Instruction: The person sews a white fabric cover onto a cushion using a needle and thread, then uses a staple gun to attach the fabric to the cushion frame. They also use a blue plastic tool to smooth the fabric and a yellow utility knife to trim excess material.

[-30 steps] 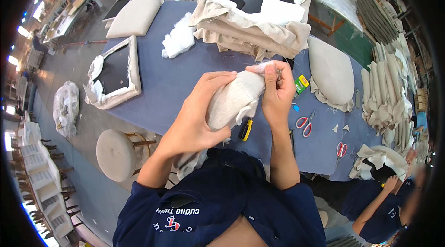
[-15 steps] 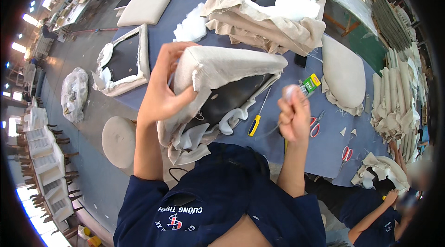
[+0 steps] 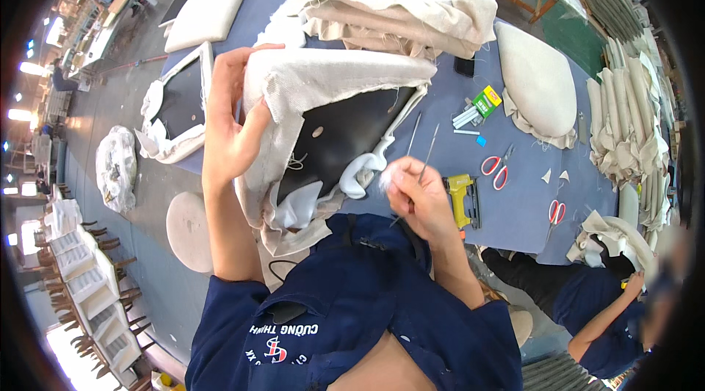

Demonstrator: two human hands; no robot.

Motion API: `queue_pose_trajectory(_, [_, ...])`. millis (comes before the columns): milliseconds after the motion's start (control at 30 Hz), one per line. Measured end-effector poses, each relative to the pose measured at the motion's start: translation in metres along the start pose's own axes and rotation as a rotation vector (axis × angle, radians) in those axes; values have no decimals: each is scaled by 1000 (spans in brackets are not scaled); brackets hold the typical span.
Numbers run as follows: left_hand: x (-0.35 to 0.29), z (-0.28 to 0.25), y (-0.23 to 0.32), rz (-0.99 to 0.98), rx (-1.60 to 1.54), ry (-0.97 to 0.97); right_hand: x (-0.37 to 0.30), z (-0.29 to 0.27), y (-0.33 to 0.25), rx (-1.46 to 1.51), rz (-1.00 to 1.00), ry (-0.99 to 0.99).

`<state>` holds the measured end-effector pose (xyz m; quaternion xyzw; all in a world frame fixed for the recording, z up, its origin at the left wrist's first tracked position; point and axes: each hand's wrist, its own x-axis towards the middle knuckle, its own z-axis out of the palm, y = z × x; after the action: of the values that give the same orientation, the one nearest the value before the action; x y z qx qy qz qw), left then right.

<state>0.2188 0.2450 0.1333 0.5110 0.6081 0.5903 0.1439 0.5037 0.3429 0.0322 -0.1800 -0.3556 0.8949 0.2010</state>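
Note:
My left hand (image 3: 233, 130) grips the corner of a beige upholstered cushion (image 3: 330, 71), fingers over its outer edge and thumb on the fabric. The cushion is tilted up, showing its black underside (image 3: 341, 130) with a small round hole, loose fabric edges and white padding (image 3: 299, 204) at the near side. My right hand (image 3: 422, 200) is closed around a thin metal rod (image 3: 430, 150), with a tuft of white stuffing (image 3: 387, 176) at its fingers. It is beside the cushion's near right edge. A screwdriver's shaft (image 3: 415, 130) lies behind it; its handle is hidden.
Right of my hand lie a yellow-green staple gun (image 3: 460, 198), red-handled scissors (image 3: 500, 168), staple strips (image 3: 466, 116) and a green-yellow box (image 3: 486, 102). Fabric covers (image 3: 396, 20) are piled at the back. Another cushion (image 3: 537, 79) lies on the right. A co-worker (image 3: 595, 310) works at lower right.
My right hand has moved left and down toward the cushion, uncovering the staple gun and staple strips. My left hand keeps its hold on the cushion corner. The whole view has shifted slightly.

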Motion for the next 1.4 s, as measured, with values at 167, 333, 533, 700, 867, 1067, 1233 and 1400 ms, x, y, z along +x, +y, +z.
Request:
queue_pose_trajectory(167, [4, 3, 1, 37, 121, 24, 54, 32, -53, -339, -338, -40])
queue_pose_trajectory(333, [-8, 5, 12, 65, 130, 62, 89, 56, -87, -334, -305, -114])
queue_pose_trajectory(533, [-17, 5, 27, 123, 134, -34, 115, 94, -123, -561, -331, -157])
queue_pose_trajectory(700, [-16, 4, 29, 302, 245, -39, 134, 109, -121, -658, -311, -264])
queue_pose_trajectory(867, [-17, 2, 23, 269, 205, -79, 132, 112, -117, -741, -245, -331])
queue_pose_trajectory(1067, [-17, -3, 19, 256, 181, -67, 122, 106, -123, -623, -244, -213])
queue_pose_trajectory(1233, [-15, -4, 17, 265, 234, -57, 134, 120, -120, -811, -242, -353])
queue_pose_trajectory(1400, [-14, 4, 19, 268, 190, -2, 138, 121, -119, -774, -295, -291])
